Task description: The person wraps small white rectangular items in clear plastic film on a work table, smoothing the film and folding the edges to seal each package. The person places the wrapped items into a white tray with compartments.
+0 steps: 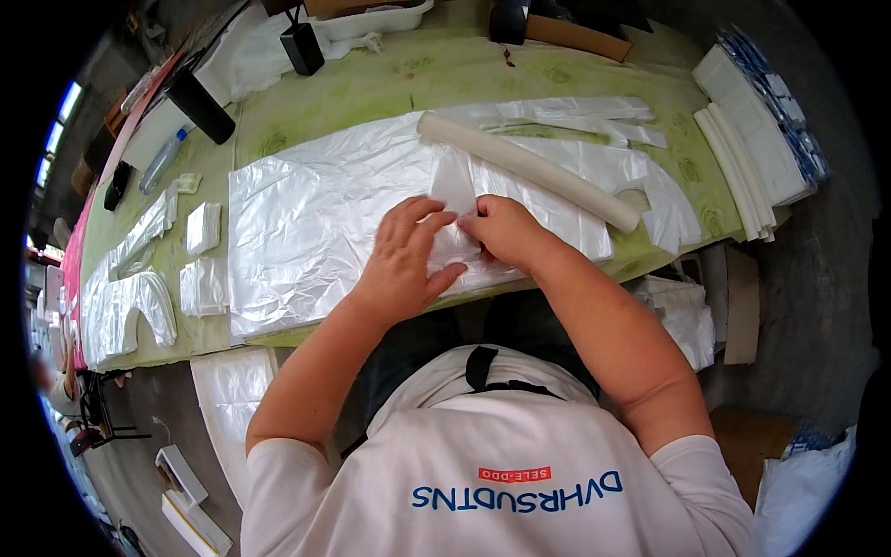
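Left hand point(404, 255), right hand point(501, 232): both grips pinched on folded plastic sheet point(457, 243).

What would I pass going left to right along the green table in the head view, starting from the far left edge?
Cut white plastic pieces → small folded white plastic squares → large flat stack of white plastic sheets → left hand → right hand → long white roll → stack of folded white sheets.

On the green table point(408, 84), the left hand point(406, 260) and right hand point(506, 232) pinch a small fold of clear plastic point(457, 195) atop a wide plastic sheet point(306, 223). A white roll point(529, 169) lies at one o'clock of the hands; folded stacks point(204, 260) sit at nine o'clock.
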A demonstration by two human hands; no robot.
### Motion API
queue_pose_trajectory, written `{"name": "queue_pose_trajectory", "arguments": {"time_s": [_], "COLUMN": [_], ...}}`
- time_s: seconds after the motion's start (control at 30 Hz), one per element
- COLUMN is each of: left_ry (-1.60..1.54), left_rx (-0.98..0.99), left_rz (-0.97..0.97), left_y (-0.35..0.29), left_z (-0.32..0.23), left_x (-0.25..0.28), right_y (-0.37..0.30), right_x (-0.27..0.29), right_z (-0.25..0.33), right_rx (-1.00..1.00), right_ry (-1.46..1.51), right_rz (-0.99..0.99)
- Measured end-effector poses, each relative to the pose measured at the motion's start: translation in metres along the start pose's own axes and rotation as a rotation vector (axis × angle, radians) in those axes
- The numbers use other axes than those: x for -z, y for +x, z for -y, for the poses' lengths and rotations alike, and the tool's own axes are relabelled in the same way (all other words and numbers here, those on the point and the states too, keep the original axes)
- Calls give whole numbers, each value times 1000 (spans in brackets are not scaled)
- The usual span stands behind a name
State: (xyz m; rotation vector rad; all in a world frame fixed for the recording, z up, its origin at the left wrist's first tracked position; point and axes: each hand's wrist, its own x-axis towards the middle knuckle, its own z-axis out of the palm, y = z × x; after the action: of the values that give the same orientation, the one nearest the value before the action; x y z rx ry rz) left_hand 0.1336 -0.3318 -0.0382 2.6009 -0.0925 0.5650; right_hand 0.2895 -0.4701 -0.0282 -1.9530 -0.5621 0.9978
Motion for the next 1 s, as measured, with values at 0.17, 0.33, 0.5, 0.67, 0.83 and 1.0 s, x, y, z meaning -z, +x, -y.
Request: {"name": "queue_pose_trajectory", "arguments": {"time_s": [0.17, 0.33, 0.5, 0.67, 0.83, 1.0], "left_ry": [209, 309, 201, 142, 102, 2], "left_rx": [2, 8, -160, -182, -124, -38], "left_rz": [302, 376, 480, 509, 485, 396], "left_y": [25, 32, 6, 4, 8, 12], "left_z": [15, 9, -11, -21, -18, -11], "left_x": [-12, -8, -1, -1, -2, -3], "right_y": [7, -4, -67, -95, -103, -72], "right_x": [-5, -9, -7, -18, 2, 24], "right_z": [-10, -31, -33, -65, -52, -58], "right_rx": [78, 171, 44, 238, 693, 930], "right_ry": [7, 49, 263, 268, -209, -609], "right_rz": [-103, -239, 18, -161, -361, -228]}}
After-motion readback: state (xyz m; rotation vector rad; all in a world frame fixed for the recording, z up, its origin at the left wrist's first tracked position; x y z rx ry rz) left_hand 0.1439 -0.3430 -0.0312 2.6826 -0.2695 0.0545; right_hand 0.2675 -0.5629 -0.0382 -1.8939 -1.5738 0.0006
